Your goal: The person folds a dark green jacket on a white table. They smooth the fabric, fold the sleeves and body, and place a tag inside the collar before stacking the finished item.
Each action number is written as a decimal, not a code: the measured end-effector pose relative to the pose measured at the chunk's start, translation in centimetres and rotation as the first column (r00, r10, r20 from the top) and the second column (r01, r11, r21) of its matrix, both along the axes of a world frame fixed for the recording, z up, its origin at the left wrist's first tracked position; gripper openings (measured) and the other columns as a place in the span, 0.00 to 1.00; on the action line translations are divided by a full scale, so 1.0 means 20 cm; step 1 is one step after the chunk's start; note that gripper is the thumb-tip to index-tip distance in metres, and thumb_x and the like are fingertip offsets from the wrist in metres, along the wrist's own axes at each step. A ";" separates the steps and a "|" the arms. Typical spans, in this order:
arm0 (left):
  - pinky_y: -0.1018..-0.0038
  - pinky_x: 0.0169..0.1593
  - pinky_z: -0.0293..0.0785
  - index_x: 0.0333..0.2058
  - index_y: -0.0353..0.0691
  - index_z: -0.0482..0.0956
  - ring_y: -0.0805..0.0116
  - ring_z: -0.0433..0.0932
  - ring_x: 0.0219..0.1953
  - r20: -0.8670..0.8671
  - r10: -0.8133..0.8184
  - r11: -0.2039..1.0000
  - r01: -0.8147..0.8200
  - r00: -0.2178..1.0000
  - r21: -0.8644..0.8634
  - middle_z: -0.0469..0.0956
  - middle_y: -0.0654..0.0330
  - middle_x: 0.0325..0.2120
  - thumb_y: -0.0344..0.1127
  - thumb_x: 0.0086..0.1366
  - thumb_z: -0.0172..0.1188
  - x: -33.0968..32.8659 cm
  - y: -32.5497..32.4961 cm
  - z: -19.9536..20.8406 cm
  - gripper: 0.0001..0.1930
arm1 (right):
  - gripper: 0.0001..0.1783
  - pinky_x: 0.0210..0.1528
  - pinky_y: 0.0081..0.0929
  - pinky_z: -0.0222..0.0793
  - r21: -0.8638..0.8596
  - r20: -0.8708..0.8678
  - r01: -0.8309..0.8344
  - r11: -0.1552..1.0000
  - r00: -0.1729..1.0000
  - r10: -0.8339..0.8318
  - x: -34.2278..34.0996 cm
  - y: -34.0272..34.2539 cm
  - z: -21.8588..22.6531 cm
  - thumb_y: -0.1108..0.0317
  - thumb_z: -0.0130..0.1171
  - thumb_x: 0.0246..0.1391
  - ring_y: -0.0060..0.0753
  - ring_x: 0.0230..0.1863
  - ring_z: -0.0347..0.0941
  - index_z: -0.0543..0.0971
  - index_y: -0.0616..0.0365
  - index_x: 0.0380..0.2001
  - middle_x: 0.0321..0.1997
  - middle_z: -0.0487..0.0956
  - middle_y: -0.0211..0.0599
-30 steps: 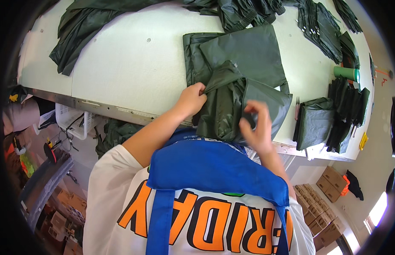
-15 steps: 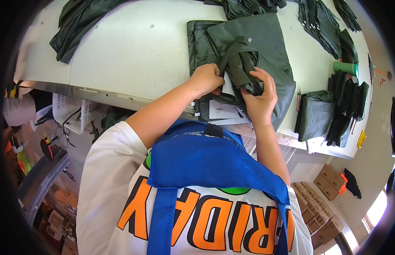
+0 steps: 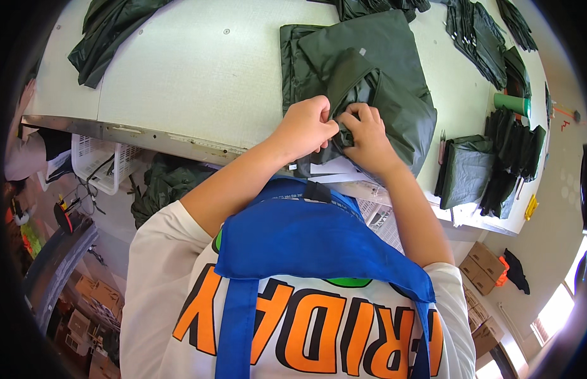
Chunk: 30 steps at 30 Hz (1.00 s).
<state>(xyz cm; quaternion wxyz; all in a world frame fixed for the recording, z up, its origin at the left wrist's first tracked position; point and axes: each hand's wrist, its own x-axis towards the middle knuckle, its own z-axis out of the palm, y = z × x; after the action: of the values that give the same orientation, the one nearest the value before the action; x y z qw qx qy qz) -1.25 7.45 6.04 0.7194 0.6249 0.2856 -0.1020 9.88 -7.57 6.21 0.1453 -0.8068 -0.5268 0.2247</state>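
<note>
A dark green garment (image 3: 398, 69) of smooth, thin fabric lies folded at the front of the table, with a curved band or collar-like opening near its middle. At that opening my left hand (image 3: 309, 128) is closed, fingers pinching the fabric's edge. Just to its right, my right hand (image 3: 368, 139) has its fingers curled down into the same cloth, gripping it. The fingertips of both hands are partly hidden by folds. Below the hands, white papers (image 3: 334, 168) stick out from under the garment at the table's front edge.
Folded dark green pieces (image 3: 468, 170) and a green cylinder (image 3: 512, 104) stand on the right of the white table (image 3: 186, 76). More dark fabric (image 3: 113, 38) lies far left. Below the edge hangs a white basket (image 3: 94, 161). Another person's hand (image 3: 28, 95) touches the table's left end.
My right hand has moved left and down, close beside my left hand, and the bunched fabric it held up has flattened. The white paper between the hands is now covered.
</note>
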 end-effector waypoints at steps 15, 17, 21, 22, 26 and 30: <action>0.67 0.28 0.70 0.27 0.34 0.65 0.60 0.76 0.22 0.122 -0.112 0.881 0.042 0.986 0.472 0.73 0.53 0.17 0.30 0.53 0.60 0.00 0.02 -0.13 0.11 | 0.28 0.52 0.39 0.62 0.201 -0.135 0.049 0.978 0.991 -0.022 -0.03 0.10 -0.09 0.72 0.64 0.35 0.47 0.50 0.64 0.73 0.55 0.46 0.49 0.68 0.42; 0.63 0.31 0.71 0.31 0.35 0.66 0.51 0.75 0.25 0.047 -0.106 0.871 0.070 0.993 0.486 0.74 0.51 0.19 0.30 0.52 0.59 -0.03 0.02 -0.08 0.11 | 0.36 0.55 0.37 0.64 0.160 -0.620 0.356 0.921 0.762 -0.187 0.05 0.04 -0.02 0.66 0.68 0.40 0.50 0.56 0.64 0.69 0.58 0.55 0.56 0.67 0.46; 0.60 0.31 0.71 0.33 0.35 0.66 0.48 0.76 0.27 0.035 -0.120 0.800 0.076 0.992 0.595 0.75 0.49 0.21 0.29 0.52 0.57 -0.02 0.01 -0.08 0.11 | 0.43 0.66 0.42 0.52 0.109 0.153 -0.033 0.994 0.988 0.016 0.03 0.04 0.02 0.60 0.69 0.41 0.53 0.67 0.53 0.63 0.62 0.61 0.68 0.56 0.48; 0.59 0.32 0.71 0.33 0.34 0.67 0.47 0.77 0.28 0.049 -0.120 0.784 0.065 0.992 0.617 0.76 0.48 0.23 0.29 0.51 0.57 -0.01 0.00 -0.10 0.12 | 0.48 0.69 0.43 0.45 0.019 0.178 -0.021 1.000 0.984 0.017 0.00 0.05 0.00 0.55 0.68 0.41 0.53 0.70 0.47 0.59 0.62 0.63 0.70 0.53 0.48; 0.68 0.25 0.67 0.34 0.36 0.67 0.62 0.72 0.18 0.212 -0.065 0.914 -0.028 0.975 0.405 0.73 0.56 0.16 0.27 0.53 0.57 0.02 0.02 -0.13 0.10 | 0.50 0.70 0.49 0.39 -0.120 0.297 -0.049 0.992 0.951 0.083 -0.05 0.08 -0.02 0.51 0.67 0.40 0.48 0.72 0.45 0.57 0.57 0.65 0.71 0.52 0.46; 0.68 0.24 0.64 0.32 0.35 0.67 0.64 0.70 0.17 0.293 -0.128 0.937 0.019 0.947 0.350 0.71 0.56 0.15 0.26 0.53 0.57 0.08 -0.06 -0.19 0.09 | 0.28 0.72 0.47 0.34 -0.147 0.298 -0.043 0.988 0.951 0.085 -0.06 0.10 -0.20 0.61 0.59 0.43 0.52 0.73 0.37 0.75 0.58 0.51 0.70 0.51 0.54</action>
<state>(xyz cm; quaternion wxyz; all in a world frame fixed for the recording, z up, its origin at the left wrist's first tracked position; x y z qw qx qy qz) 0.43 6.34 2.16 0.6313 0.7589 0.1581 0.0218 8.67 -5.65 2.24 -0.0010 -0.8222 -0.5520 0.1388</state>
